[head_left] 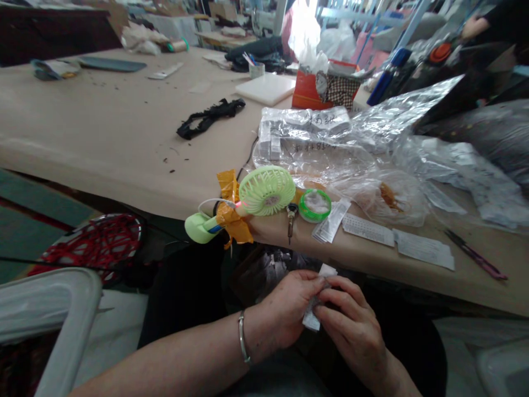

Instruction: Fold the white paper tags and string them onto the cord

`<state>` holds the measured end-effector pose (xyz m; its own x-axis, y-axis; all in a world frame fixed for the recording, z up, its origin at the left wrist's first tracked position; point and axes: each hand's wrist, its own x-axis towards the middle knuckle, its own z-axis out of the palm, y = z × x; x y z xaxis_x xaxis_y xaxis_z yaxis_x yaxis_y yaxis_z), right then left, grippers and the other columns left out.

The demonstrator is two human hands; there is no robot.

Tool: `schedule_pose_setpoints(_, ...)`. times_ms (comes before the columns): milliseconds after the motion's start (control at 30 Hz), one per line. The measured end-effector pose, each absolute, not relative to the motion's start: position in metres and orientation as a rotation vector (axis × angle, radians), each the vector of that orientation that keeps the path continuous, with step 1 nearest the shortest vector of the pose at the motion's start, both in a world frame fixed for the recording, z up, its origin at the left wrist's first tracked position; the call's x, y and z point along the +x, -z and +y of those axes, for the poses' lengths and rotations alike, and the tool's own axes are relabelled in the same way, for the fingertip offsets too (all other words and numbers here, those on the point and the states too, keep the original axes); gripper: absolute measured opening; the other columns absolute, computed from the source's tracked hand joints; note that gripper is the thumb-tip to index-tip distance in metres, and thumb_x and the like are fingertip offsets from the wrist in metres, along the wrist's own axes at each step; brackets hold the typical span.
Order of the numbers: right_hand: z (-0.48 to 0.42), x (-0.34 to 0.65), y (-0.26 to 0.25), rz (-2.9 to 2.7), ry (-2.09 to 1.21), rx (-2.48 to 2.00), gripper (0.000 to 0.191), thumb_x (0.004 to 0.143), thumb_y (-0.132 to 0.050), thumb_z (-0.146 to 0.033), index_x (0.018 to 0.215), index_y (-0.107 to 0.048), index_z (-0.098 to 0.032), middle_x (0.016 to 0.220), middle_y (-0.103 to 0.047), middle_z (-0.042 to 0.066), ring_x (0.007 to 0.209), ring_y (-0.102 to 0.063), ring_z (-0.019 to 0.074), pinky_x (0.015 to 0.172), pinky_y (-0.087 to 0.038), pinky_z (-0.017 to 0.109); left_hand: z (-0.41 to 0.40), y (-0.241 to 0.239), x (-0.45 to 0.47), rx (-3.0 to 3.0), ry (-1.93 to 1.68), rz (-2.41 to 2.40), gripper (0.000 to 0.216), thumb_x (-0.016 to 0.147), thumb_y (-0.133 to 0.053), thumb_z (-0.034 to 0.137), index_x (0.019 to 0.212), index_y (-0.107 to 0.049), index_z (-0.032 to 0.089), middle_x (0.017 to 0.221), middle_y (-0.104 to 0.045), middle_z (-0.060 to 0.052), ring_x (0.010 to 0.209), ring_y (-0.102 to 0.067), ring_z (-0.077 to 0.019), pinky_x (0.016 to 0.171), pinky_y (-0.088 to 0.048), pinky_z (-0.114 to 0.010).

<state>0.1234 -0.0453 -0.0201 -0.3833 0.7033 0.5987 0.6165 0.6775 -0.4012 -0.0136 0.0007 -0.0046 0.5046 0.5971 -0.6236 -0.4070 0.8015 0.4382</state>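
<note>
Between both hands, just below the table edge, are white printed labels in a small folded stack. My left hand, with a bracelet at its wrist, is closed on them from the left. My right hand pinches them from the other side, its fingertips meeting the left ones. A strip of the labels shows above the fingers and another below. Nearest on the table edge lie more label strips, with printed label sheets to their right.
A green fan is taped at the table edge. Beside it are a small screwdriver-like tool and a green round tub. Scissors lie at the right. Clear plastic bags and black cloth lie farther back.
</note>
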Motion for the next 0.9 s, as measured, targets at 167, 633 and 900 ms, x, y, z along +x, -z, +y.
schedule_pose_setpoints(167,-0.043,0.162,0.019,-2.054,0.063,-1.215,0.034,0.085,-0.06,-0.012,0.119,-0.059,-0.019,0.103,-0.066,0.009,0.112,-0.056,0.0243,0.09,-0.054,0.041,-0.001,0.005,-0.016,0.314,-0.527,0.876,0.025,0.078,-0.068,0.031,0.088,-0.062,0.009,0.069,-0.065,-0.007,0.056,-0.06,-0.0125,0.056,-0.046,-0.023)
schedule_pose_setpoints(633,-0.032,0.254,0.039,-1.838,0.618,-1.726,0.026,0.092,-0.052,-0.024,0.115,-0.062,-0.018,0.111,-0.066,0.011,0.107,-0.058,0.0257,0.096,-0.047,0.047,-0.004,0.02,-0.016,0.364,-0.489,0.909,0.028,0.081,-0.065,0.035,0.089,-0.06,0.009,0.072,-0.068,-0.009,0.058,-0.063,-0.0148,0.056,-0.048,-0.025)
schedule_pose_setpoints(900,-0.039,0.203,0.014,-1.554,0.188,-1.383,0.018,0.082,-0.063,-0.01,0.094,-0.067,-0.022,0.099,-0.068,0.005,0.097,-0.065,0.0228,0.089,-0.051,0.044,-0.004,0.003,-0.013,0.357,-0.445,0.934,0.02,0.088,-0.055,0.029,0.087,-0.06,0.009,0.069,-0.067,-0.008,0.057,-0.063,-0.0135,0.057,-0.048,-0.024)
